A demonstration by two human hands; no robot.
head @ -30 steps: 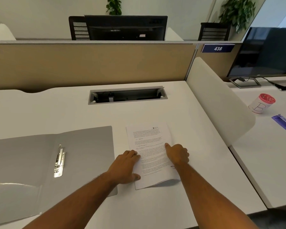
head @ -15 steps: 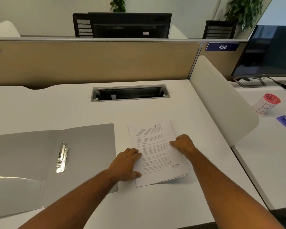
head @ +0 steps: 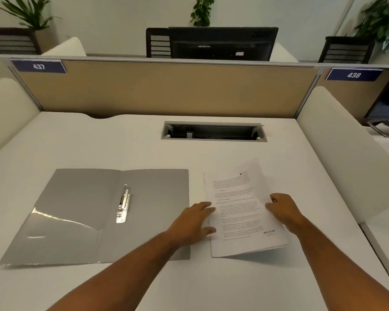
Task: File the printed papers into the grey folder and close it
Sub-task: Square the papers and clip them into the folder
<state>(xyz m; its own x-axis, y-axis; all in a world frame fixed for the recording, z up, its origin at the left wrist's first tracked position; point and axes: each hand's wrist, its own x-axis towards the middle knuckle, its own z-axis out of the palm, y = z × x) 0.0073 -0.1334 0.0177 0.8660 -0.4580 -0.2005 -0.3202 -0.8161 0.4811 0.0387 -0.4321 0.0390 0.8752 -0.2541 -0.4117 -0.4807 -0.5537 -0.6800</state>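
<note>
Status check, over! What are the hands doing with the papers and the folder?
Left hand and right hand open, flat on stack of printed white papers. Flat grey plastic folder open beside it, metal clip bare. Nothing in the way.

Even bright light, folder [head: 61, 223] glare, wide-angle edge bending.

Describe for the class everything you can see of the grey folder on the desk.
The grey folder lies open and flat on the white desk, left of the printed papers. It looks like thin, slightly glossy card or plastic. A silver metal fastener sits near the centre fold, and a clear pocket crosses its lower left. No papers are filed. The left hand overlaps its right edge.
</note>
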